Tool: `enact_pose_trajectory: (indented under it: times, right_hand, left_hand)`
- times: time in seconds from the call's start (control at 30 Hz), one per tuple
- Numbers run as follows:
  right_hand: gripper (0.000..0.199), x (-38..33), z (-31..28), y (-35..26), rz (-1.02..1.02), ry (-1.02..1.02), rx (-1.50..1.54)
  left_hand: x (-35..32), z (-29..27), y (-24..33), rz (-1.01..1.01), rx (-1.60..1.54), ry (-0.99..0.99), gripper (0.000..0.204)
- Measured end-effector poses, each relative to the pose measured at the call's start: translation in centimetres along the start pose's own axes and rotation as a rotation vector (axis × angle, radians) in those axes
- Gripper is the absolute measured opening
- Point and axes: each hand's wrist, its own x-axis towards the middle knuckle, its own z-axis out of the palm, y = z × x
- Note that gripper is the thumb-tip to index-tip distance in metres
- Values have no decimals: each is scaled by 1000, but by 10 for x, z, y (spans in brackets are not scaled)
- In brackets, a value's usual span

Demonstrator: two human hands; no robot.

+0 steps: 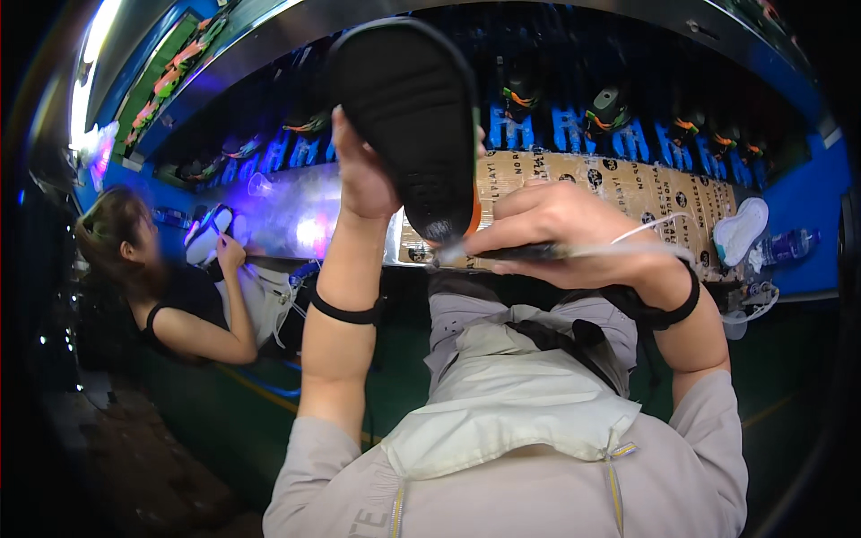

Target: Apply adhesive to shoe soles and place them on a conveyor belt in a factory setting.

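My left hand (366, 179) grips a black shoe upper (404, 108) from below and behind, its flat underside turned toward me and its narrow end pointing down. Fingertips show at the upper's right edge. A strip of orange shows along its lower right side. My right hand (560, 224) is closed on a brush (525, 253) with a dark handle. The brush head, blurred, meets the narrow end of the upper, where a patch looks shiny. A thin whitish tube or cord (650, 226) passes by my right hand.
Cardboard (619, 193) covers the bench beyond my hands. A white sole (743, 229) and a clear bottle (794, 246) lie at the right. Dark shoes on blue supports (569, 130) line the back. At the left, a co-worker (193, 305) handles a white-and-dark shoe piece (208, 235).
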Motion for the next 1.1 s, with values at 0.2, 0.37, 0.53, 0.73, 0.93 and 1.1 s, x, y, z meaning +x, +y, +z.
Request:
enact_pose_trajectory:
  times: [0.2,0.37,0.53,0.73,0.93,1.1]
  right_hand:
    - [34,9,4,10,25,6,-29]
    - [37,16,-6,8,29,-35,32]
    - [38,17,-7,7,-139,-137,-7]
    - [37,17,-2,11,-15,-101,-67]
    - [27,8,-8,12,-7,-28,145]
    - [22,-21,8,31,418,349,327]
  left_hand:
    - [21,12,13,-231,272,-48,75]
    - [39,17,11,-388,657,-77,68]
    - [47,42,19,-536,913,-103,82]
    - [48,46,23,-564,957,-180,82]
    - [25,-14,18,-408,654,105,80]
    - [-56,-80,-13,-60,-366,192,88]
